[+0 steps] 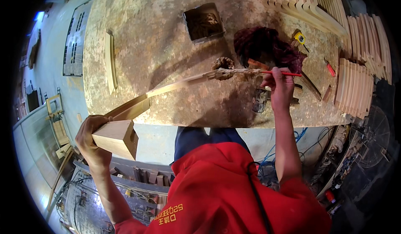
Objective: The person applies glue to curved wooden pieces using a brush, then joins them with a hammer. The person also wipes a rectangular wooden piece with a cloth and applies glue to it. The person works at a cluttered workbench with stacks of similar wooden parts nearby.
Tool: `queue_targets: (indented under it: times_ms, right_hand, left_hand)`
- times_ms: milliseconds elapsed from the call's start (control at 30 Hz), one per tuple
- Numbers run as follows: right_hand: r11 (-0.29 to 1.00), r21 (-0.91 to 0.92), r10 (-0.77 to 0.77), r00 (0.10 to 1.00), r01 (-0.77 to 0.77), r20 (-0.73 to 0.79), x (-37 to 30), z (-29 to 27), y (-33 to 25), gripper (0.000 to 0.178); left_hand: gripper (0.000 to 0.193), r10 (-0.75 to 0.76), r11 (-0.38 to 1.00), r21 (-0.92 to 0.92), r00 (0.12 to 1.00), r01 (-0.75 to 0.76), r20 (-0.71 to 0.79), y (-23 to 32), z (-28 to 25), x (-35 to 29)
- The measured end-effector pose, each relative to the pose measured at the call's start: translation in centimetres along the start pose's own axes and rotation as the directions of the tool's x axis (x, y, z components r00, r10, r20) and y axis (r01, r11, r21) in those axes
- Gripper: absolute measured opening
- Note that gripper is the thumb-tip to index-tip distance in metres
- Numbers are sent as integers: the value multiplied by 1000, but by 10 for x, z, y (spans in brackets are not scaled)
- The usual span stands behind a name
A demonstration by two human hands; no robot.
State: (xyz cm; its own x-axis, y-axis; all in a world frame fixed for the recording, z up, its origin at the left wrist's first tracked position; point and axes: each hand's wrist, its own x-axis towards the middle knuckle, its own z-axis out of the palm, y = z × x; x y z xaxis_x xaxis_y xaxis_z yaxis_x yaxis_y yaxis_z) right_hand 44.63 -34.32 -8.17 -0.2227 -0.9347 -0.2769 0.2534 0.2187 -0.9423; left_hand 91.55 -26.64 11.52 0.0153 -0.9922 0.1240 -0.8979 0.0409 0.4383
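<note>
Wooden frame piece [125, 127], a long slat joined to a thick block at its near end, juts off the front edge of a stained, glue-crusted workbench [167, 29]. The left hand [90, 140] is wrapped around the block, fingers closed on its far side, keeping the slat angled up across the bench. At the slat's far tip a wad of fibrous filler or glue residue [227, 72] clings to the wood. The right hand [280, 87] pinches a thin red-handled brush or stick [284, 72] between thumb and fingers, its end laid into that wad. Just below the hand stands a small can [260, 100]. A dark red rag [267, 46], a yellow tape measure [299, 37] and stacks of curved slats [355, 87] lie farther right. The work appears to be at the coating stage for the joint end; the next stroke would likely call for a steady left-hand hold and an even spread around the tip.
</note>
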Motion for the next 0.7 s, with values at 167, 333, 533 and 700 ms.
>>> queue_targets:
  times_ms: [167,333,533,700]
  right_hand:
    - [998,-46,-54,996,51,-75,-3,2,-10,22]
    - [996,85,-16,999,20,-41,-4,-5,-5,23]
    - [992,124,-4,999,9,-42,-12,-1,0,21]
    - [995,99,13,997,-5,-76,-15,15,8,21]
  left_hand:
    - [21,-8,1000,-23,1000,8,6,2,-2,3]
    - [22,-15,1000,-27,1000,15,12,8,0,7]
    - [22,-10,1000,-17,1000,10,-5,12,5,9]
    - [23,-8,1000,-8,1000,8,1,12,4,9]
